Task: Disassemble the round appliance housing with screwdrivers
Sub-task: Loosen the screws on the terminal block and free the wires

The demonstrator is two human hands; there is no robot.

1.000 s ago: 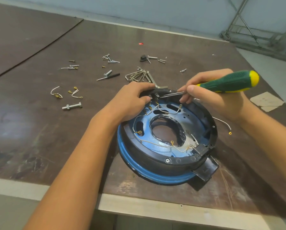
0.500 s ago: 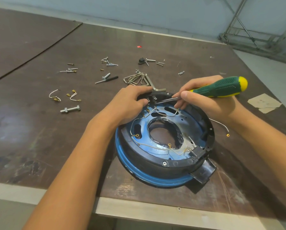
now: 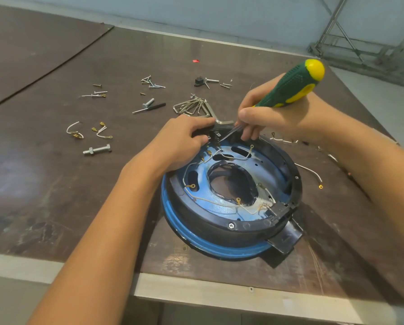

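1. Dark brown table [image 3: 44,195] with a pale metal front edge fills most of the view. Beyond it are a light wall and a metal frame [image 3: 351,36] at the far right.
2. The housing [image 3: 210,227] lies on the table near the front edge, right of centre, open side up. It has a black ring over a blue rim, and inside is a blue plate with a central hole and thin wires ending in brass terminals.
3. A black tab sticks out of the housing at 5 o'clock.
4. The left hand [image 3: 179,141] sits on the housing's 11 o'clock rim, with its fingers curled over the black edge, gripping it.
5. The right hand [image 3: 273,120] is at 12 o'clock, its fingers and thumb wrapped round the green-and-yellow screwdriver [image 3: 294,86].
6. The handle tilts up toward 1 o'clock. The shaft slants down to the rim at 12 o'clock, between the two hands; its tip is blurred, so where it seats cannot be told.
7. Hex keys [image 3: 191,106] lie just beyond the left hand.
8. Loose screws [image 3: 153,82] are scattered farther off at 11 o'clock.
9. A bolt [image 3: 97,150] lies at 9 o'clock from the housing, with short wires [image 3: 73,131] just beyond it.
10. One loose wire [image 3: 311,172] lies on the table at 3 o'clock, beside the ring.
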